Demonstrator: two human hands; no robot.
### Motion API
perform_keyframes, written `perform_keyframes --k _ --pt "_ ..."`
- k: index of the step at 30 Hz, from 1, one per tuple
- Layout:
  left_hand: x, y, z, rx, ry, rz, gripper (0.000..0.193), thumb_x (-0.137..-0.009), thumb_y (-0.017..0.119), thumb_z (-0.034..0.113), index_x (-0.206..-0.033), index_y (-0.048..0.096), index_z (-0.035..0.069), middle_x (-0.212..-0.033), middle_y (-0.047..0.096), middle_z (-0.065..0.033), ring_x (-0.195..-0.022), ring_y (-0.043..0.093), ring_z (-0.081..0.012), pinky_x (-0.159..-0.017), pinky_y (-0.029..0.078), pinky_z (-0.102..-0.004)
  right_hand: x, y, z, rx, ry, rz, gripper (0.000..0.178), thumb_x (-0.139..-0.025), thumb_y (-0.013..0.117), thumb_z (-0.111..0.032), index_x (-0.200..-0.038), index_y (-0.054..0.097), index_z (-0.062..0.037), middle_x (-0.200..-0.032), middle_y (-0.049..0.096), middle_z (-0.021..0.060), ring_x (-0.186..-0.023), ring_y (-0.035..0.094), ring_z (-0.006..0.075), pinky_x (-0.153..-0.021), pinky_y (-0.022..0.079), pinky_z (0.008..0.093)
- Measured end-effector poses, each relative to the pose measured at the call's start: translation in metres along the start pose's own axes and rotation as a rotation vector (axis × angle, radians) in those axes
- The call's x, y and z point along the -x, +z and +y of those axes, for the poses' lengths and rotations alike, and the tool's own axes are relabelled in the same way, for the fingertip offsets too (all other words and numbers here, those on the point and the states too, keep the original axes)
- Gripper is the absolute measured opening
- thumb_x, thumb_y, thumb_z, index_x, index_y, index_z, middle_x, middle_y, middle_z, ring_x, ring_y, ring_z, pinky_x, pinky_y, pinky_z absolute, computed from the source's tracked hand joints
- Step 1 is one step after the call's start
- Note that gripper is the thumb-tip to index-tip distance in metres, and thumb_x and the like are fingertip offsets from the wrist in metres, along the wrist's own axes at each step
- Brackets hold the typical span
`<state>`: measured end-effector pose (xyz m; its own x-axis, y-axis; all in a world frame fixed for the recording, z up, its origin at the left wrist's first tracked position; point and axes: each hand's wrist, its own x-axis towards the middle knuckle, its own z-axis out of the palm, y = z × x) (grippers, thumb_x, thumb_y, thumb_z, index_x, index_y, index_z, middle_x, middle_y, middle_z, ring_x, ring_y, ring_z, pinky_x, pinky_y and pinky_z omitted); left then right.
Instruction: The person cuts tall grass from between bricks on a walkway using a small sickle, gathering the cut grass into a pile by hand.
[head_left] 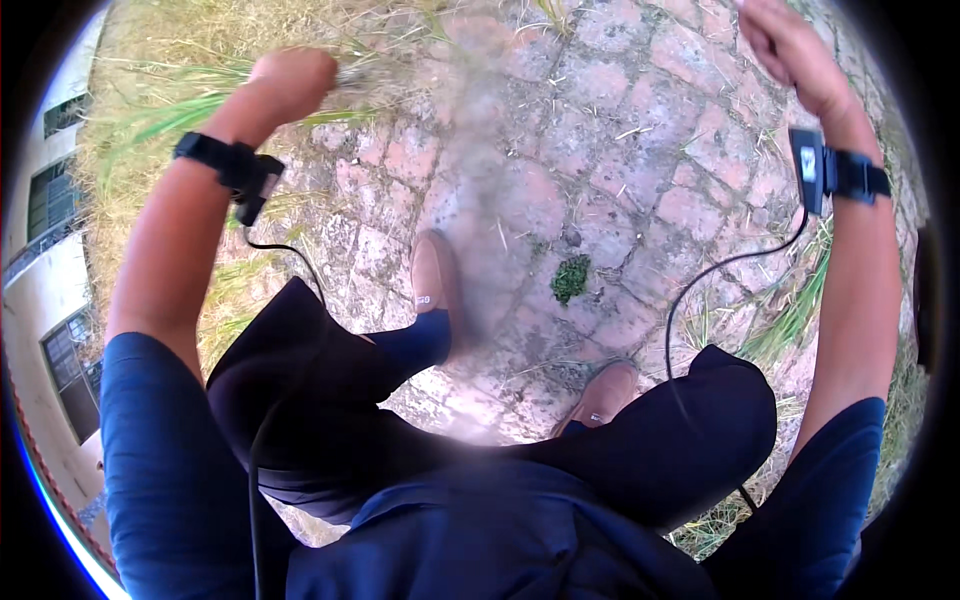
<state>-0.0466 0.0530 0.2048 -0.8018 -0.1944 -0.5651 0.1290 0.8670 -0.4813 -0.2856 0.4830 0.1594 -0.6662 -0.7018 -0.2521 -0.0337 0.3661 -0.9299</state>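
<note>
My left hand [295, 82] is closed in a fist at the upper left, over dry and green grass [190, 112]. Blades show on both sides of this fist, but I cannot tell whether any are inside it. At the upper right, my right hand [795, 52] has its fingers curled above the brick paving [600, 130]. The picture's top edge cuts off part of it, so what it holds, if anything, is hidden. A black strap with a small device sits on each wrist, the left one [235, 170] and the right one [835, 172], each with a cable.
A small clump of green plants [570, 279] grows between the worn bricks. My brown shoes, the left [433, 270] and right [610, 390], stand on the paving under my bent knees. More grass [800, 300] lies at the right. A building [60, 290] with windows is at the far left.
</note>
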Motion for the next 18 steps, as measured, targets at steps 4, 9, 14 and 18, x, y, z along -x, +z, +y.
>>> perform_keyframes --k 4,9,14,18 --pt "0.035 -0.005 -0.037 -0.197 -0.01 -0.176 0.013 -0.078 0.058 0.005 -0.082 0.07 0.006 -0.085 0.069 -0.0156 -0.082 0.068 -0.0345 -0.071 0.054 -0.0441 0.002 -0.013 -0.055 -0.291 -0.103 0.127 0.022 -0.101 0.044 -0.024 -0.114 0.046 -0.0063 -0.065 0.042 0.0024 -0.045 0.037 0.0116 -0.037 0.03 0.0238" --pt "0.138 0.049 -0.084 -0.272 0.044 -0.407 0.01 -0.075 0.061 0.009 -0.079 0.071 0.009 -0.082 0.07 -0.0123 -0.078 0.069 -0.0321 -0.064 0.055 -0.0425 0.033 0.012 -0.055 -0.608 -0.192 0.235 0.034 -0.099 0.047 -0.029 -0.125 0.051 -0.0064 -0.062 0.04 0.0026 -0.041 0.035 0.012 -0.034 0.029 0.0242" --pt "0.262 0.123 -0.063 -0.026 -0.101 -0.771 0.017 -0.076 0.058 0.009 -0.086 0.071 0.006 -0.089 0.07 -0.0154 -0.084 0.069 -0.0322 -0.07 0.056 -0.0419 0.066 0.064 -0.02 -0.736 -0.035 0.353 0.036 -0.102 0.042 -0.024 -0.13 0.05 -0.0036 -0.066 0.038 -0.0058 -0.044 0.029 0.0022 -0.036 0.022 0.0174" --pt "0.354 0.2 -0.023 0.364 -0.153 -0.879 0.023 -0.08 0.057 0.02 -0.088 0.07 0.003 -0.091 0.068 -0.0218 -0.089 0.067 -0.0372 -0.077 0.053 -0.044 0.088 0.085 -0.007 -0.841 0.102 0.353 0.036 -0.102 0.042 -0.023 -0.131 0.049 -0.0033 -0.066 0.038 -0.0049 -0.044 0.029 0.0026 -0.036 0.023 0.0175"
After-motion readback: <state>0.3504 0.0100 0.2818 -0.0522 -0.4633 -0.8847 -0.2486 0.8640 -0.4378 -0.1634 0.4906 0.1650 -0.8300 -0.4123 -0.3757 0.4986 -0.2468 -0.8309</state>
